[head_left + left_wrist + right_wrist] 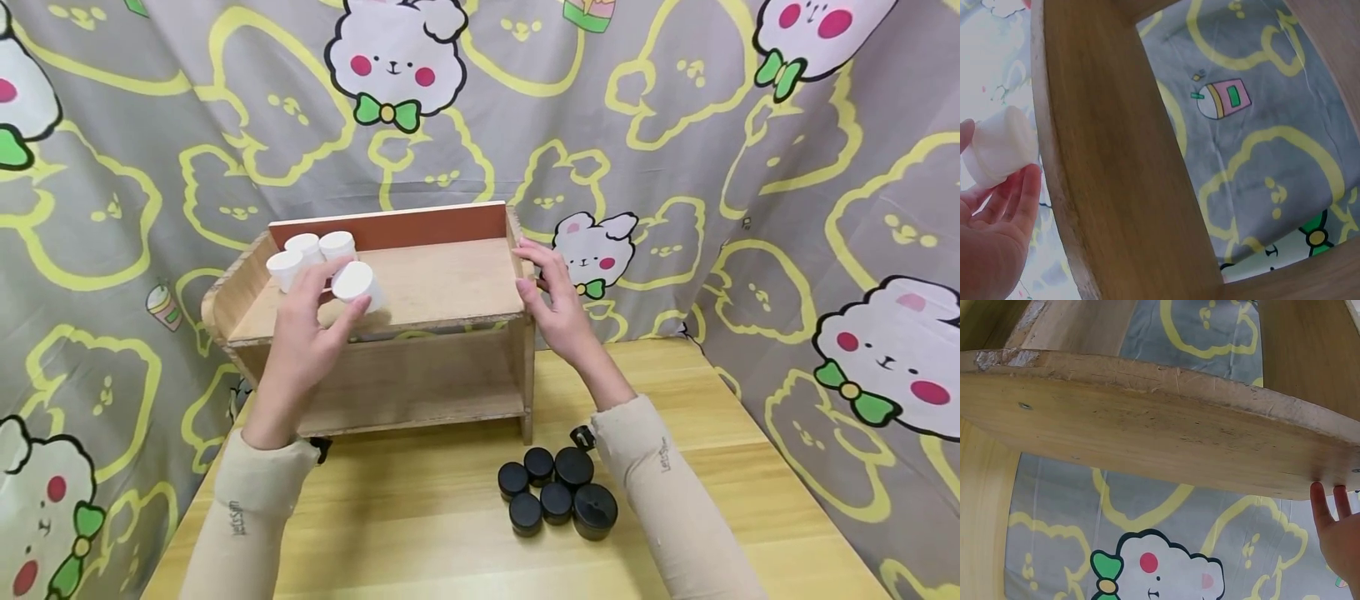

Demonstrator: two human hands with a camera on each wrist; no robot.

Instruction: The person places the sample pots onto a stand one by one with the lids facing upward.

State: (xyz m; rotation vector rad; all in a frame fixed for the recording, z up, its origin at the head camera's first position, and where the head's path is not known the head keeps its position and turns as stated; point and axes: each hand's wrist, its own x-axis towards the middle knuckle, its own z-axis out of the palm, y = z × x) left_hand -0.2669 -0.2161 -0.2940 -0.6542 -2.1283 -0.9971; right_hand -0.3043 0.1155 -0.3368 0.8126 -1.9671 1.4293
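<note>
Left hand (306, 333): thumb and fingers pinching a small white cylindrical plastic-looking jar (354, 282), which is tipped a little.
Held white jar: it's toward the left half of the top board, right by the other white ones. Honestly can't tell if its base touches the wood.
Right hand (558, 312): not grasping any jar. Fingers look pretty straight, tips against the outside of the shelf's right end panel.
White jars up top: three short white cylindrical jars (303, 247) stand upright, bunched at the left end.
Shelf: a two-tier light-brown wooden shelf unit (420, 323) with a reddish-brown strip (435, 227) along the back.
Progress so far: three whites are on the board and the fourth isn't let go yet. I don't see any other loose whites, so I'd call that colour nearly done.
Black jars: six squat black round jars (557, 502), clustered on the pale yellow wood-grain tabletop (420, 517) in front of the shelf's right end. None of those are up yet.
Jar contents: no clue, they all look closed and opaque.
Backdrop: grey cartoon-print curtain (517, 108).
</note>
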